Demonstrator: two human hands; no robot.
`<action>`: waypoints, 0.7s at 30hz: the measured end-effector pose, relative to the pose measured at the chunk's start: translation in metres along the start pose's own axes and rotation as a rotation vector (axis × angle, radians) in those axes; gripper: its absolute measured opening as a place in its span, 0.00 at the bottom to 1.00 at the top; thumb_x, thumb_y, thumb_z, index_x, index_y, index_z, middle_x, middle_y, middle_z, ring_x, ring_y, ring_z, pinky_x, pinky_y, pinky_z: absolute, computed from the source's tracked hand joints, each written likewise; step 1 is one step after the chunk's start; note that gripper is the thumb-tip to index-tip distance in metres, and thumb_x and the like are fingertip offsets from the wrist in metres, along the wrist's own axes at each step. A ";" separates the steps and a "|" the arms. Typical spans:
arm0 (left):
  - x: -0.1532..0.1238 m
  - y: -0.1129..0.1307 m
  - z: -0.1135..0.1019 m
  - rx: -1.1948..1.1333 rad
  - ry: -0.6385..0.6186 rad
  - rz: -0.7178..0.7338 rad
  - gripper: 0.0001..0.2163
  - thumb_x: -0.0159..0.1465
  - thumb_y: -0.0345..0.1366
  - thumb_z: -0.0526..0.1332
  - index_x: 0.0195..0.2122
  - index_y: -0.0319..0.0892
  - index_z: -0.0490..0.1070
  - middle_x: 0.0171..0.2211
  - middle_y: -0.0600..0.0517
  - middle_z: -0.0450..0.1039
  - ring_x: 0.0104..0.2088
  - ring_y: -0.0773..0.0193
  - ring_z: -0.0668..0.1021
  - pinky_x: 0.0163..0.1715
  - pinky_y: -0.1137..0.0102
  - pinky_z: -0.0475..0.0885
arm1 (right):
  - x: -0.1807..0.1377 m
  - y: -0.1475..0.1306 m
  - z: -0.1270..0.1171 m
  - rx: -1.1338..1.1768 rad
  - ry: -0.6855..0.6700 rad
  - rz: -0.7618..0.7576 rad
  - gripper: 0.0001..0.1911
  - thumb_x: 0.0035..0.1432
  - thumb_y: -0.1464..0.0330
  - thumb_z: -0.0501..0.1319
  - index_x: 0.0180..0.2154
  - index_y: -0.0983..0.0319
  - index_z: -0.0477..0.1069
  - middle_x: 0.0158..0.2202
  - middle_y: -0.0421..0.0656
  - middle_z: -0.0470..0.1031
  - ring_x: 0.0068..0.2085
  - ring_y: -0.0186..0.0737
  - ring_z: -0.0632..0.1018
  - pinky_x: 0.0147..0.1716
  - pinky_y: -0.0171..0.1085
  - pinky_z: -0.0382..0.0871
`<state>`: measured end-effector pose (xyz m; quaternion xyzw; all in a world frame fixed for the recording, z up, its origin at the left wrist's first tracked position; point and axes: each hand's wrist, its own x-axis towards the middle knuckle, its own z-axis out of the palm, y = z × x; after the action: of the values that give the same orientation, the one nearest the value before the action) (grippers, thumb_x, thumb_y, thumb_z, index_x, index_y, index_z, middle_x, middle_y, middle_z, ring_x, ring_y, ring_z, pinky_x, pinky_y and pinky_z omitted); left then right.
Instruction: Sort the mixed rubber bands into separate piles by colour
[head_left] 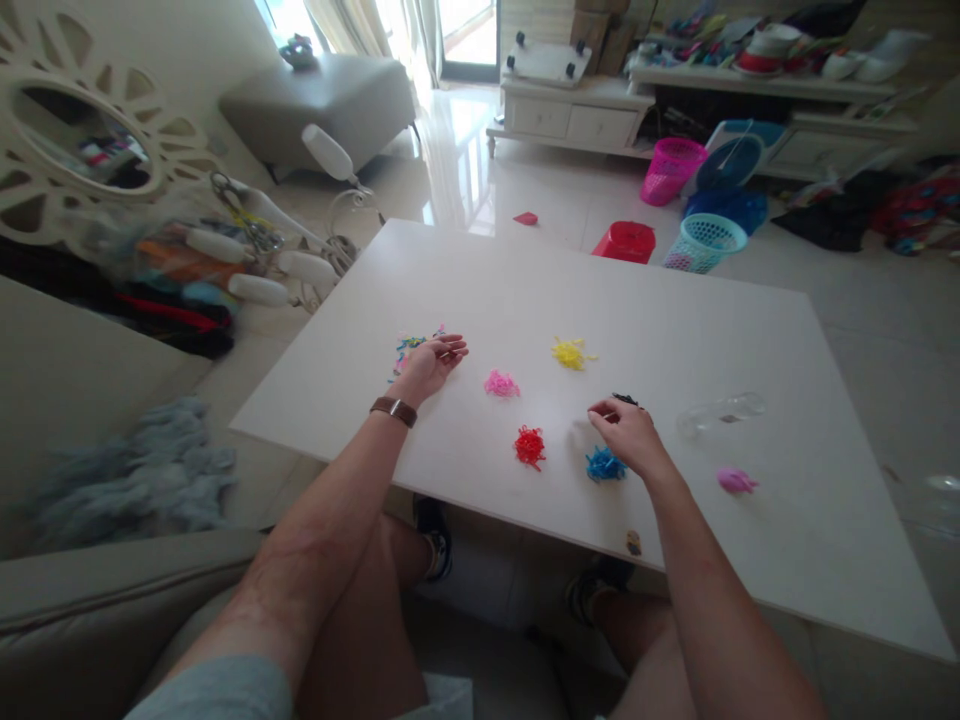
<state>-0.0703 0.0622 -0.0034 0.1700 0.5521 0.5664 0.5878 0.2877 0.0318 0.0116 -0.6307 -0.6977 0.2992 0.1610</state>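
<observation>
Small heaps of coloured bands lie on a white table (750,340). My left hand (433,363) rests palm up beside a mixed-colour heap (407,350), fingers loosely curled, nothing visible in it. My right hand (628,430) hovers palm down, fingertips pinched over a small black heap (625,399). A blue heap (604,465) lies just under that wrist. Between the hands sit a pink heap (500,384), a red heap (529,446) and a yellow heap (570,353). A brown strap (393,408) circles my left wrist.
A clear plastic bag (720,412) and a purple lump (736,481) lie right of my right hand. A sofa (67,400) with grey yarn (142,470) stands at left. Pink (671,168), red (624,241) and blue (703,242) baskets sit on the floor beyond the table.
</observation>
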 end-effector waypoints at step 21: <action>-0.059 -0.068 0.116 -0.133 -0.512 -0.401 0.11 0.65 0.28 0.55 0.33 0.34 0.77 0.36 0.41 0.80 0.36 0.63 0.81 0.45 0.69 0.77 | -0.002 -0.043 0.026 0.213 0.194 -0.331 0.05 0.58 0.65 0.64 0.36 0.60 0.76 0.35 0.43 0.77 0.36 0.39 0.76 0.37 0.38 0.70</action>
<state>0.0749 0.0408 0.0059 0.1562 0.3709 0.4131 0.8170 0.2385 0.0233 0.0183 -0.5129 -0.7374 0.2786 0.3399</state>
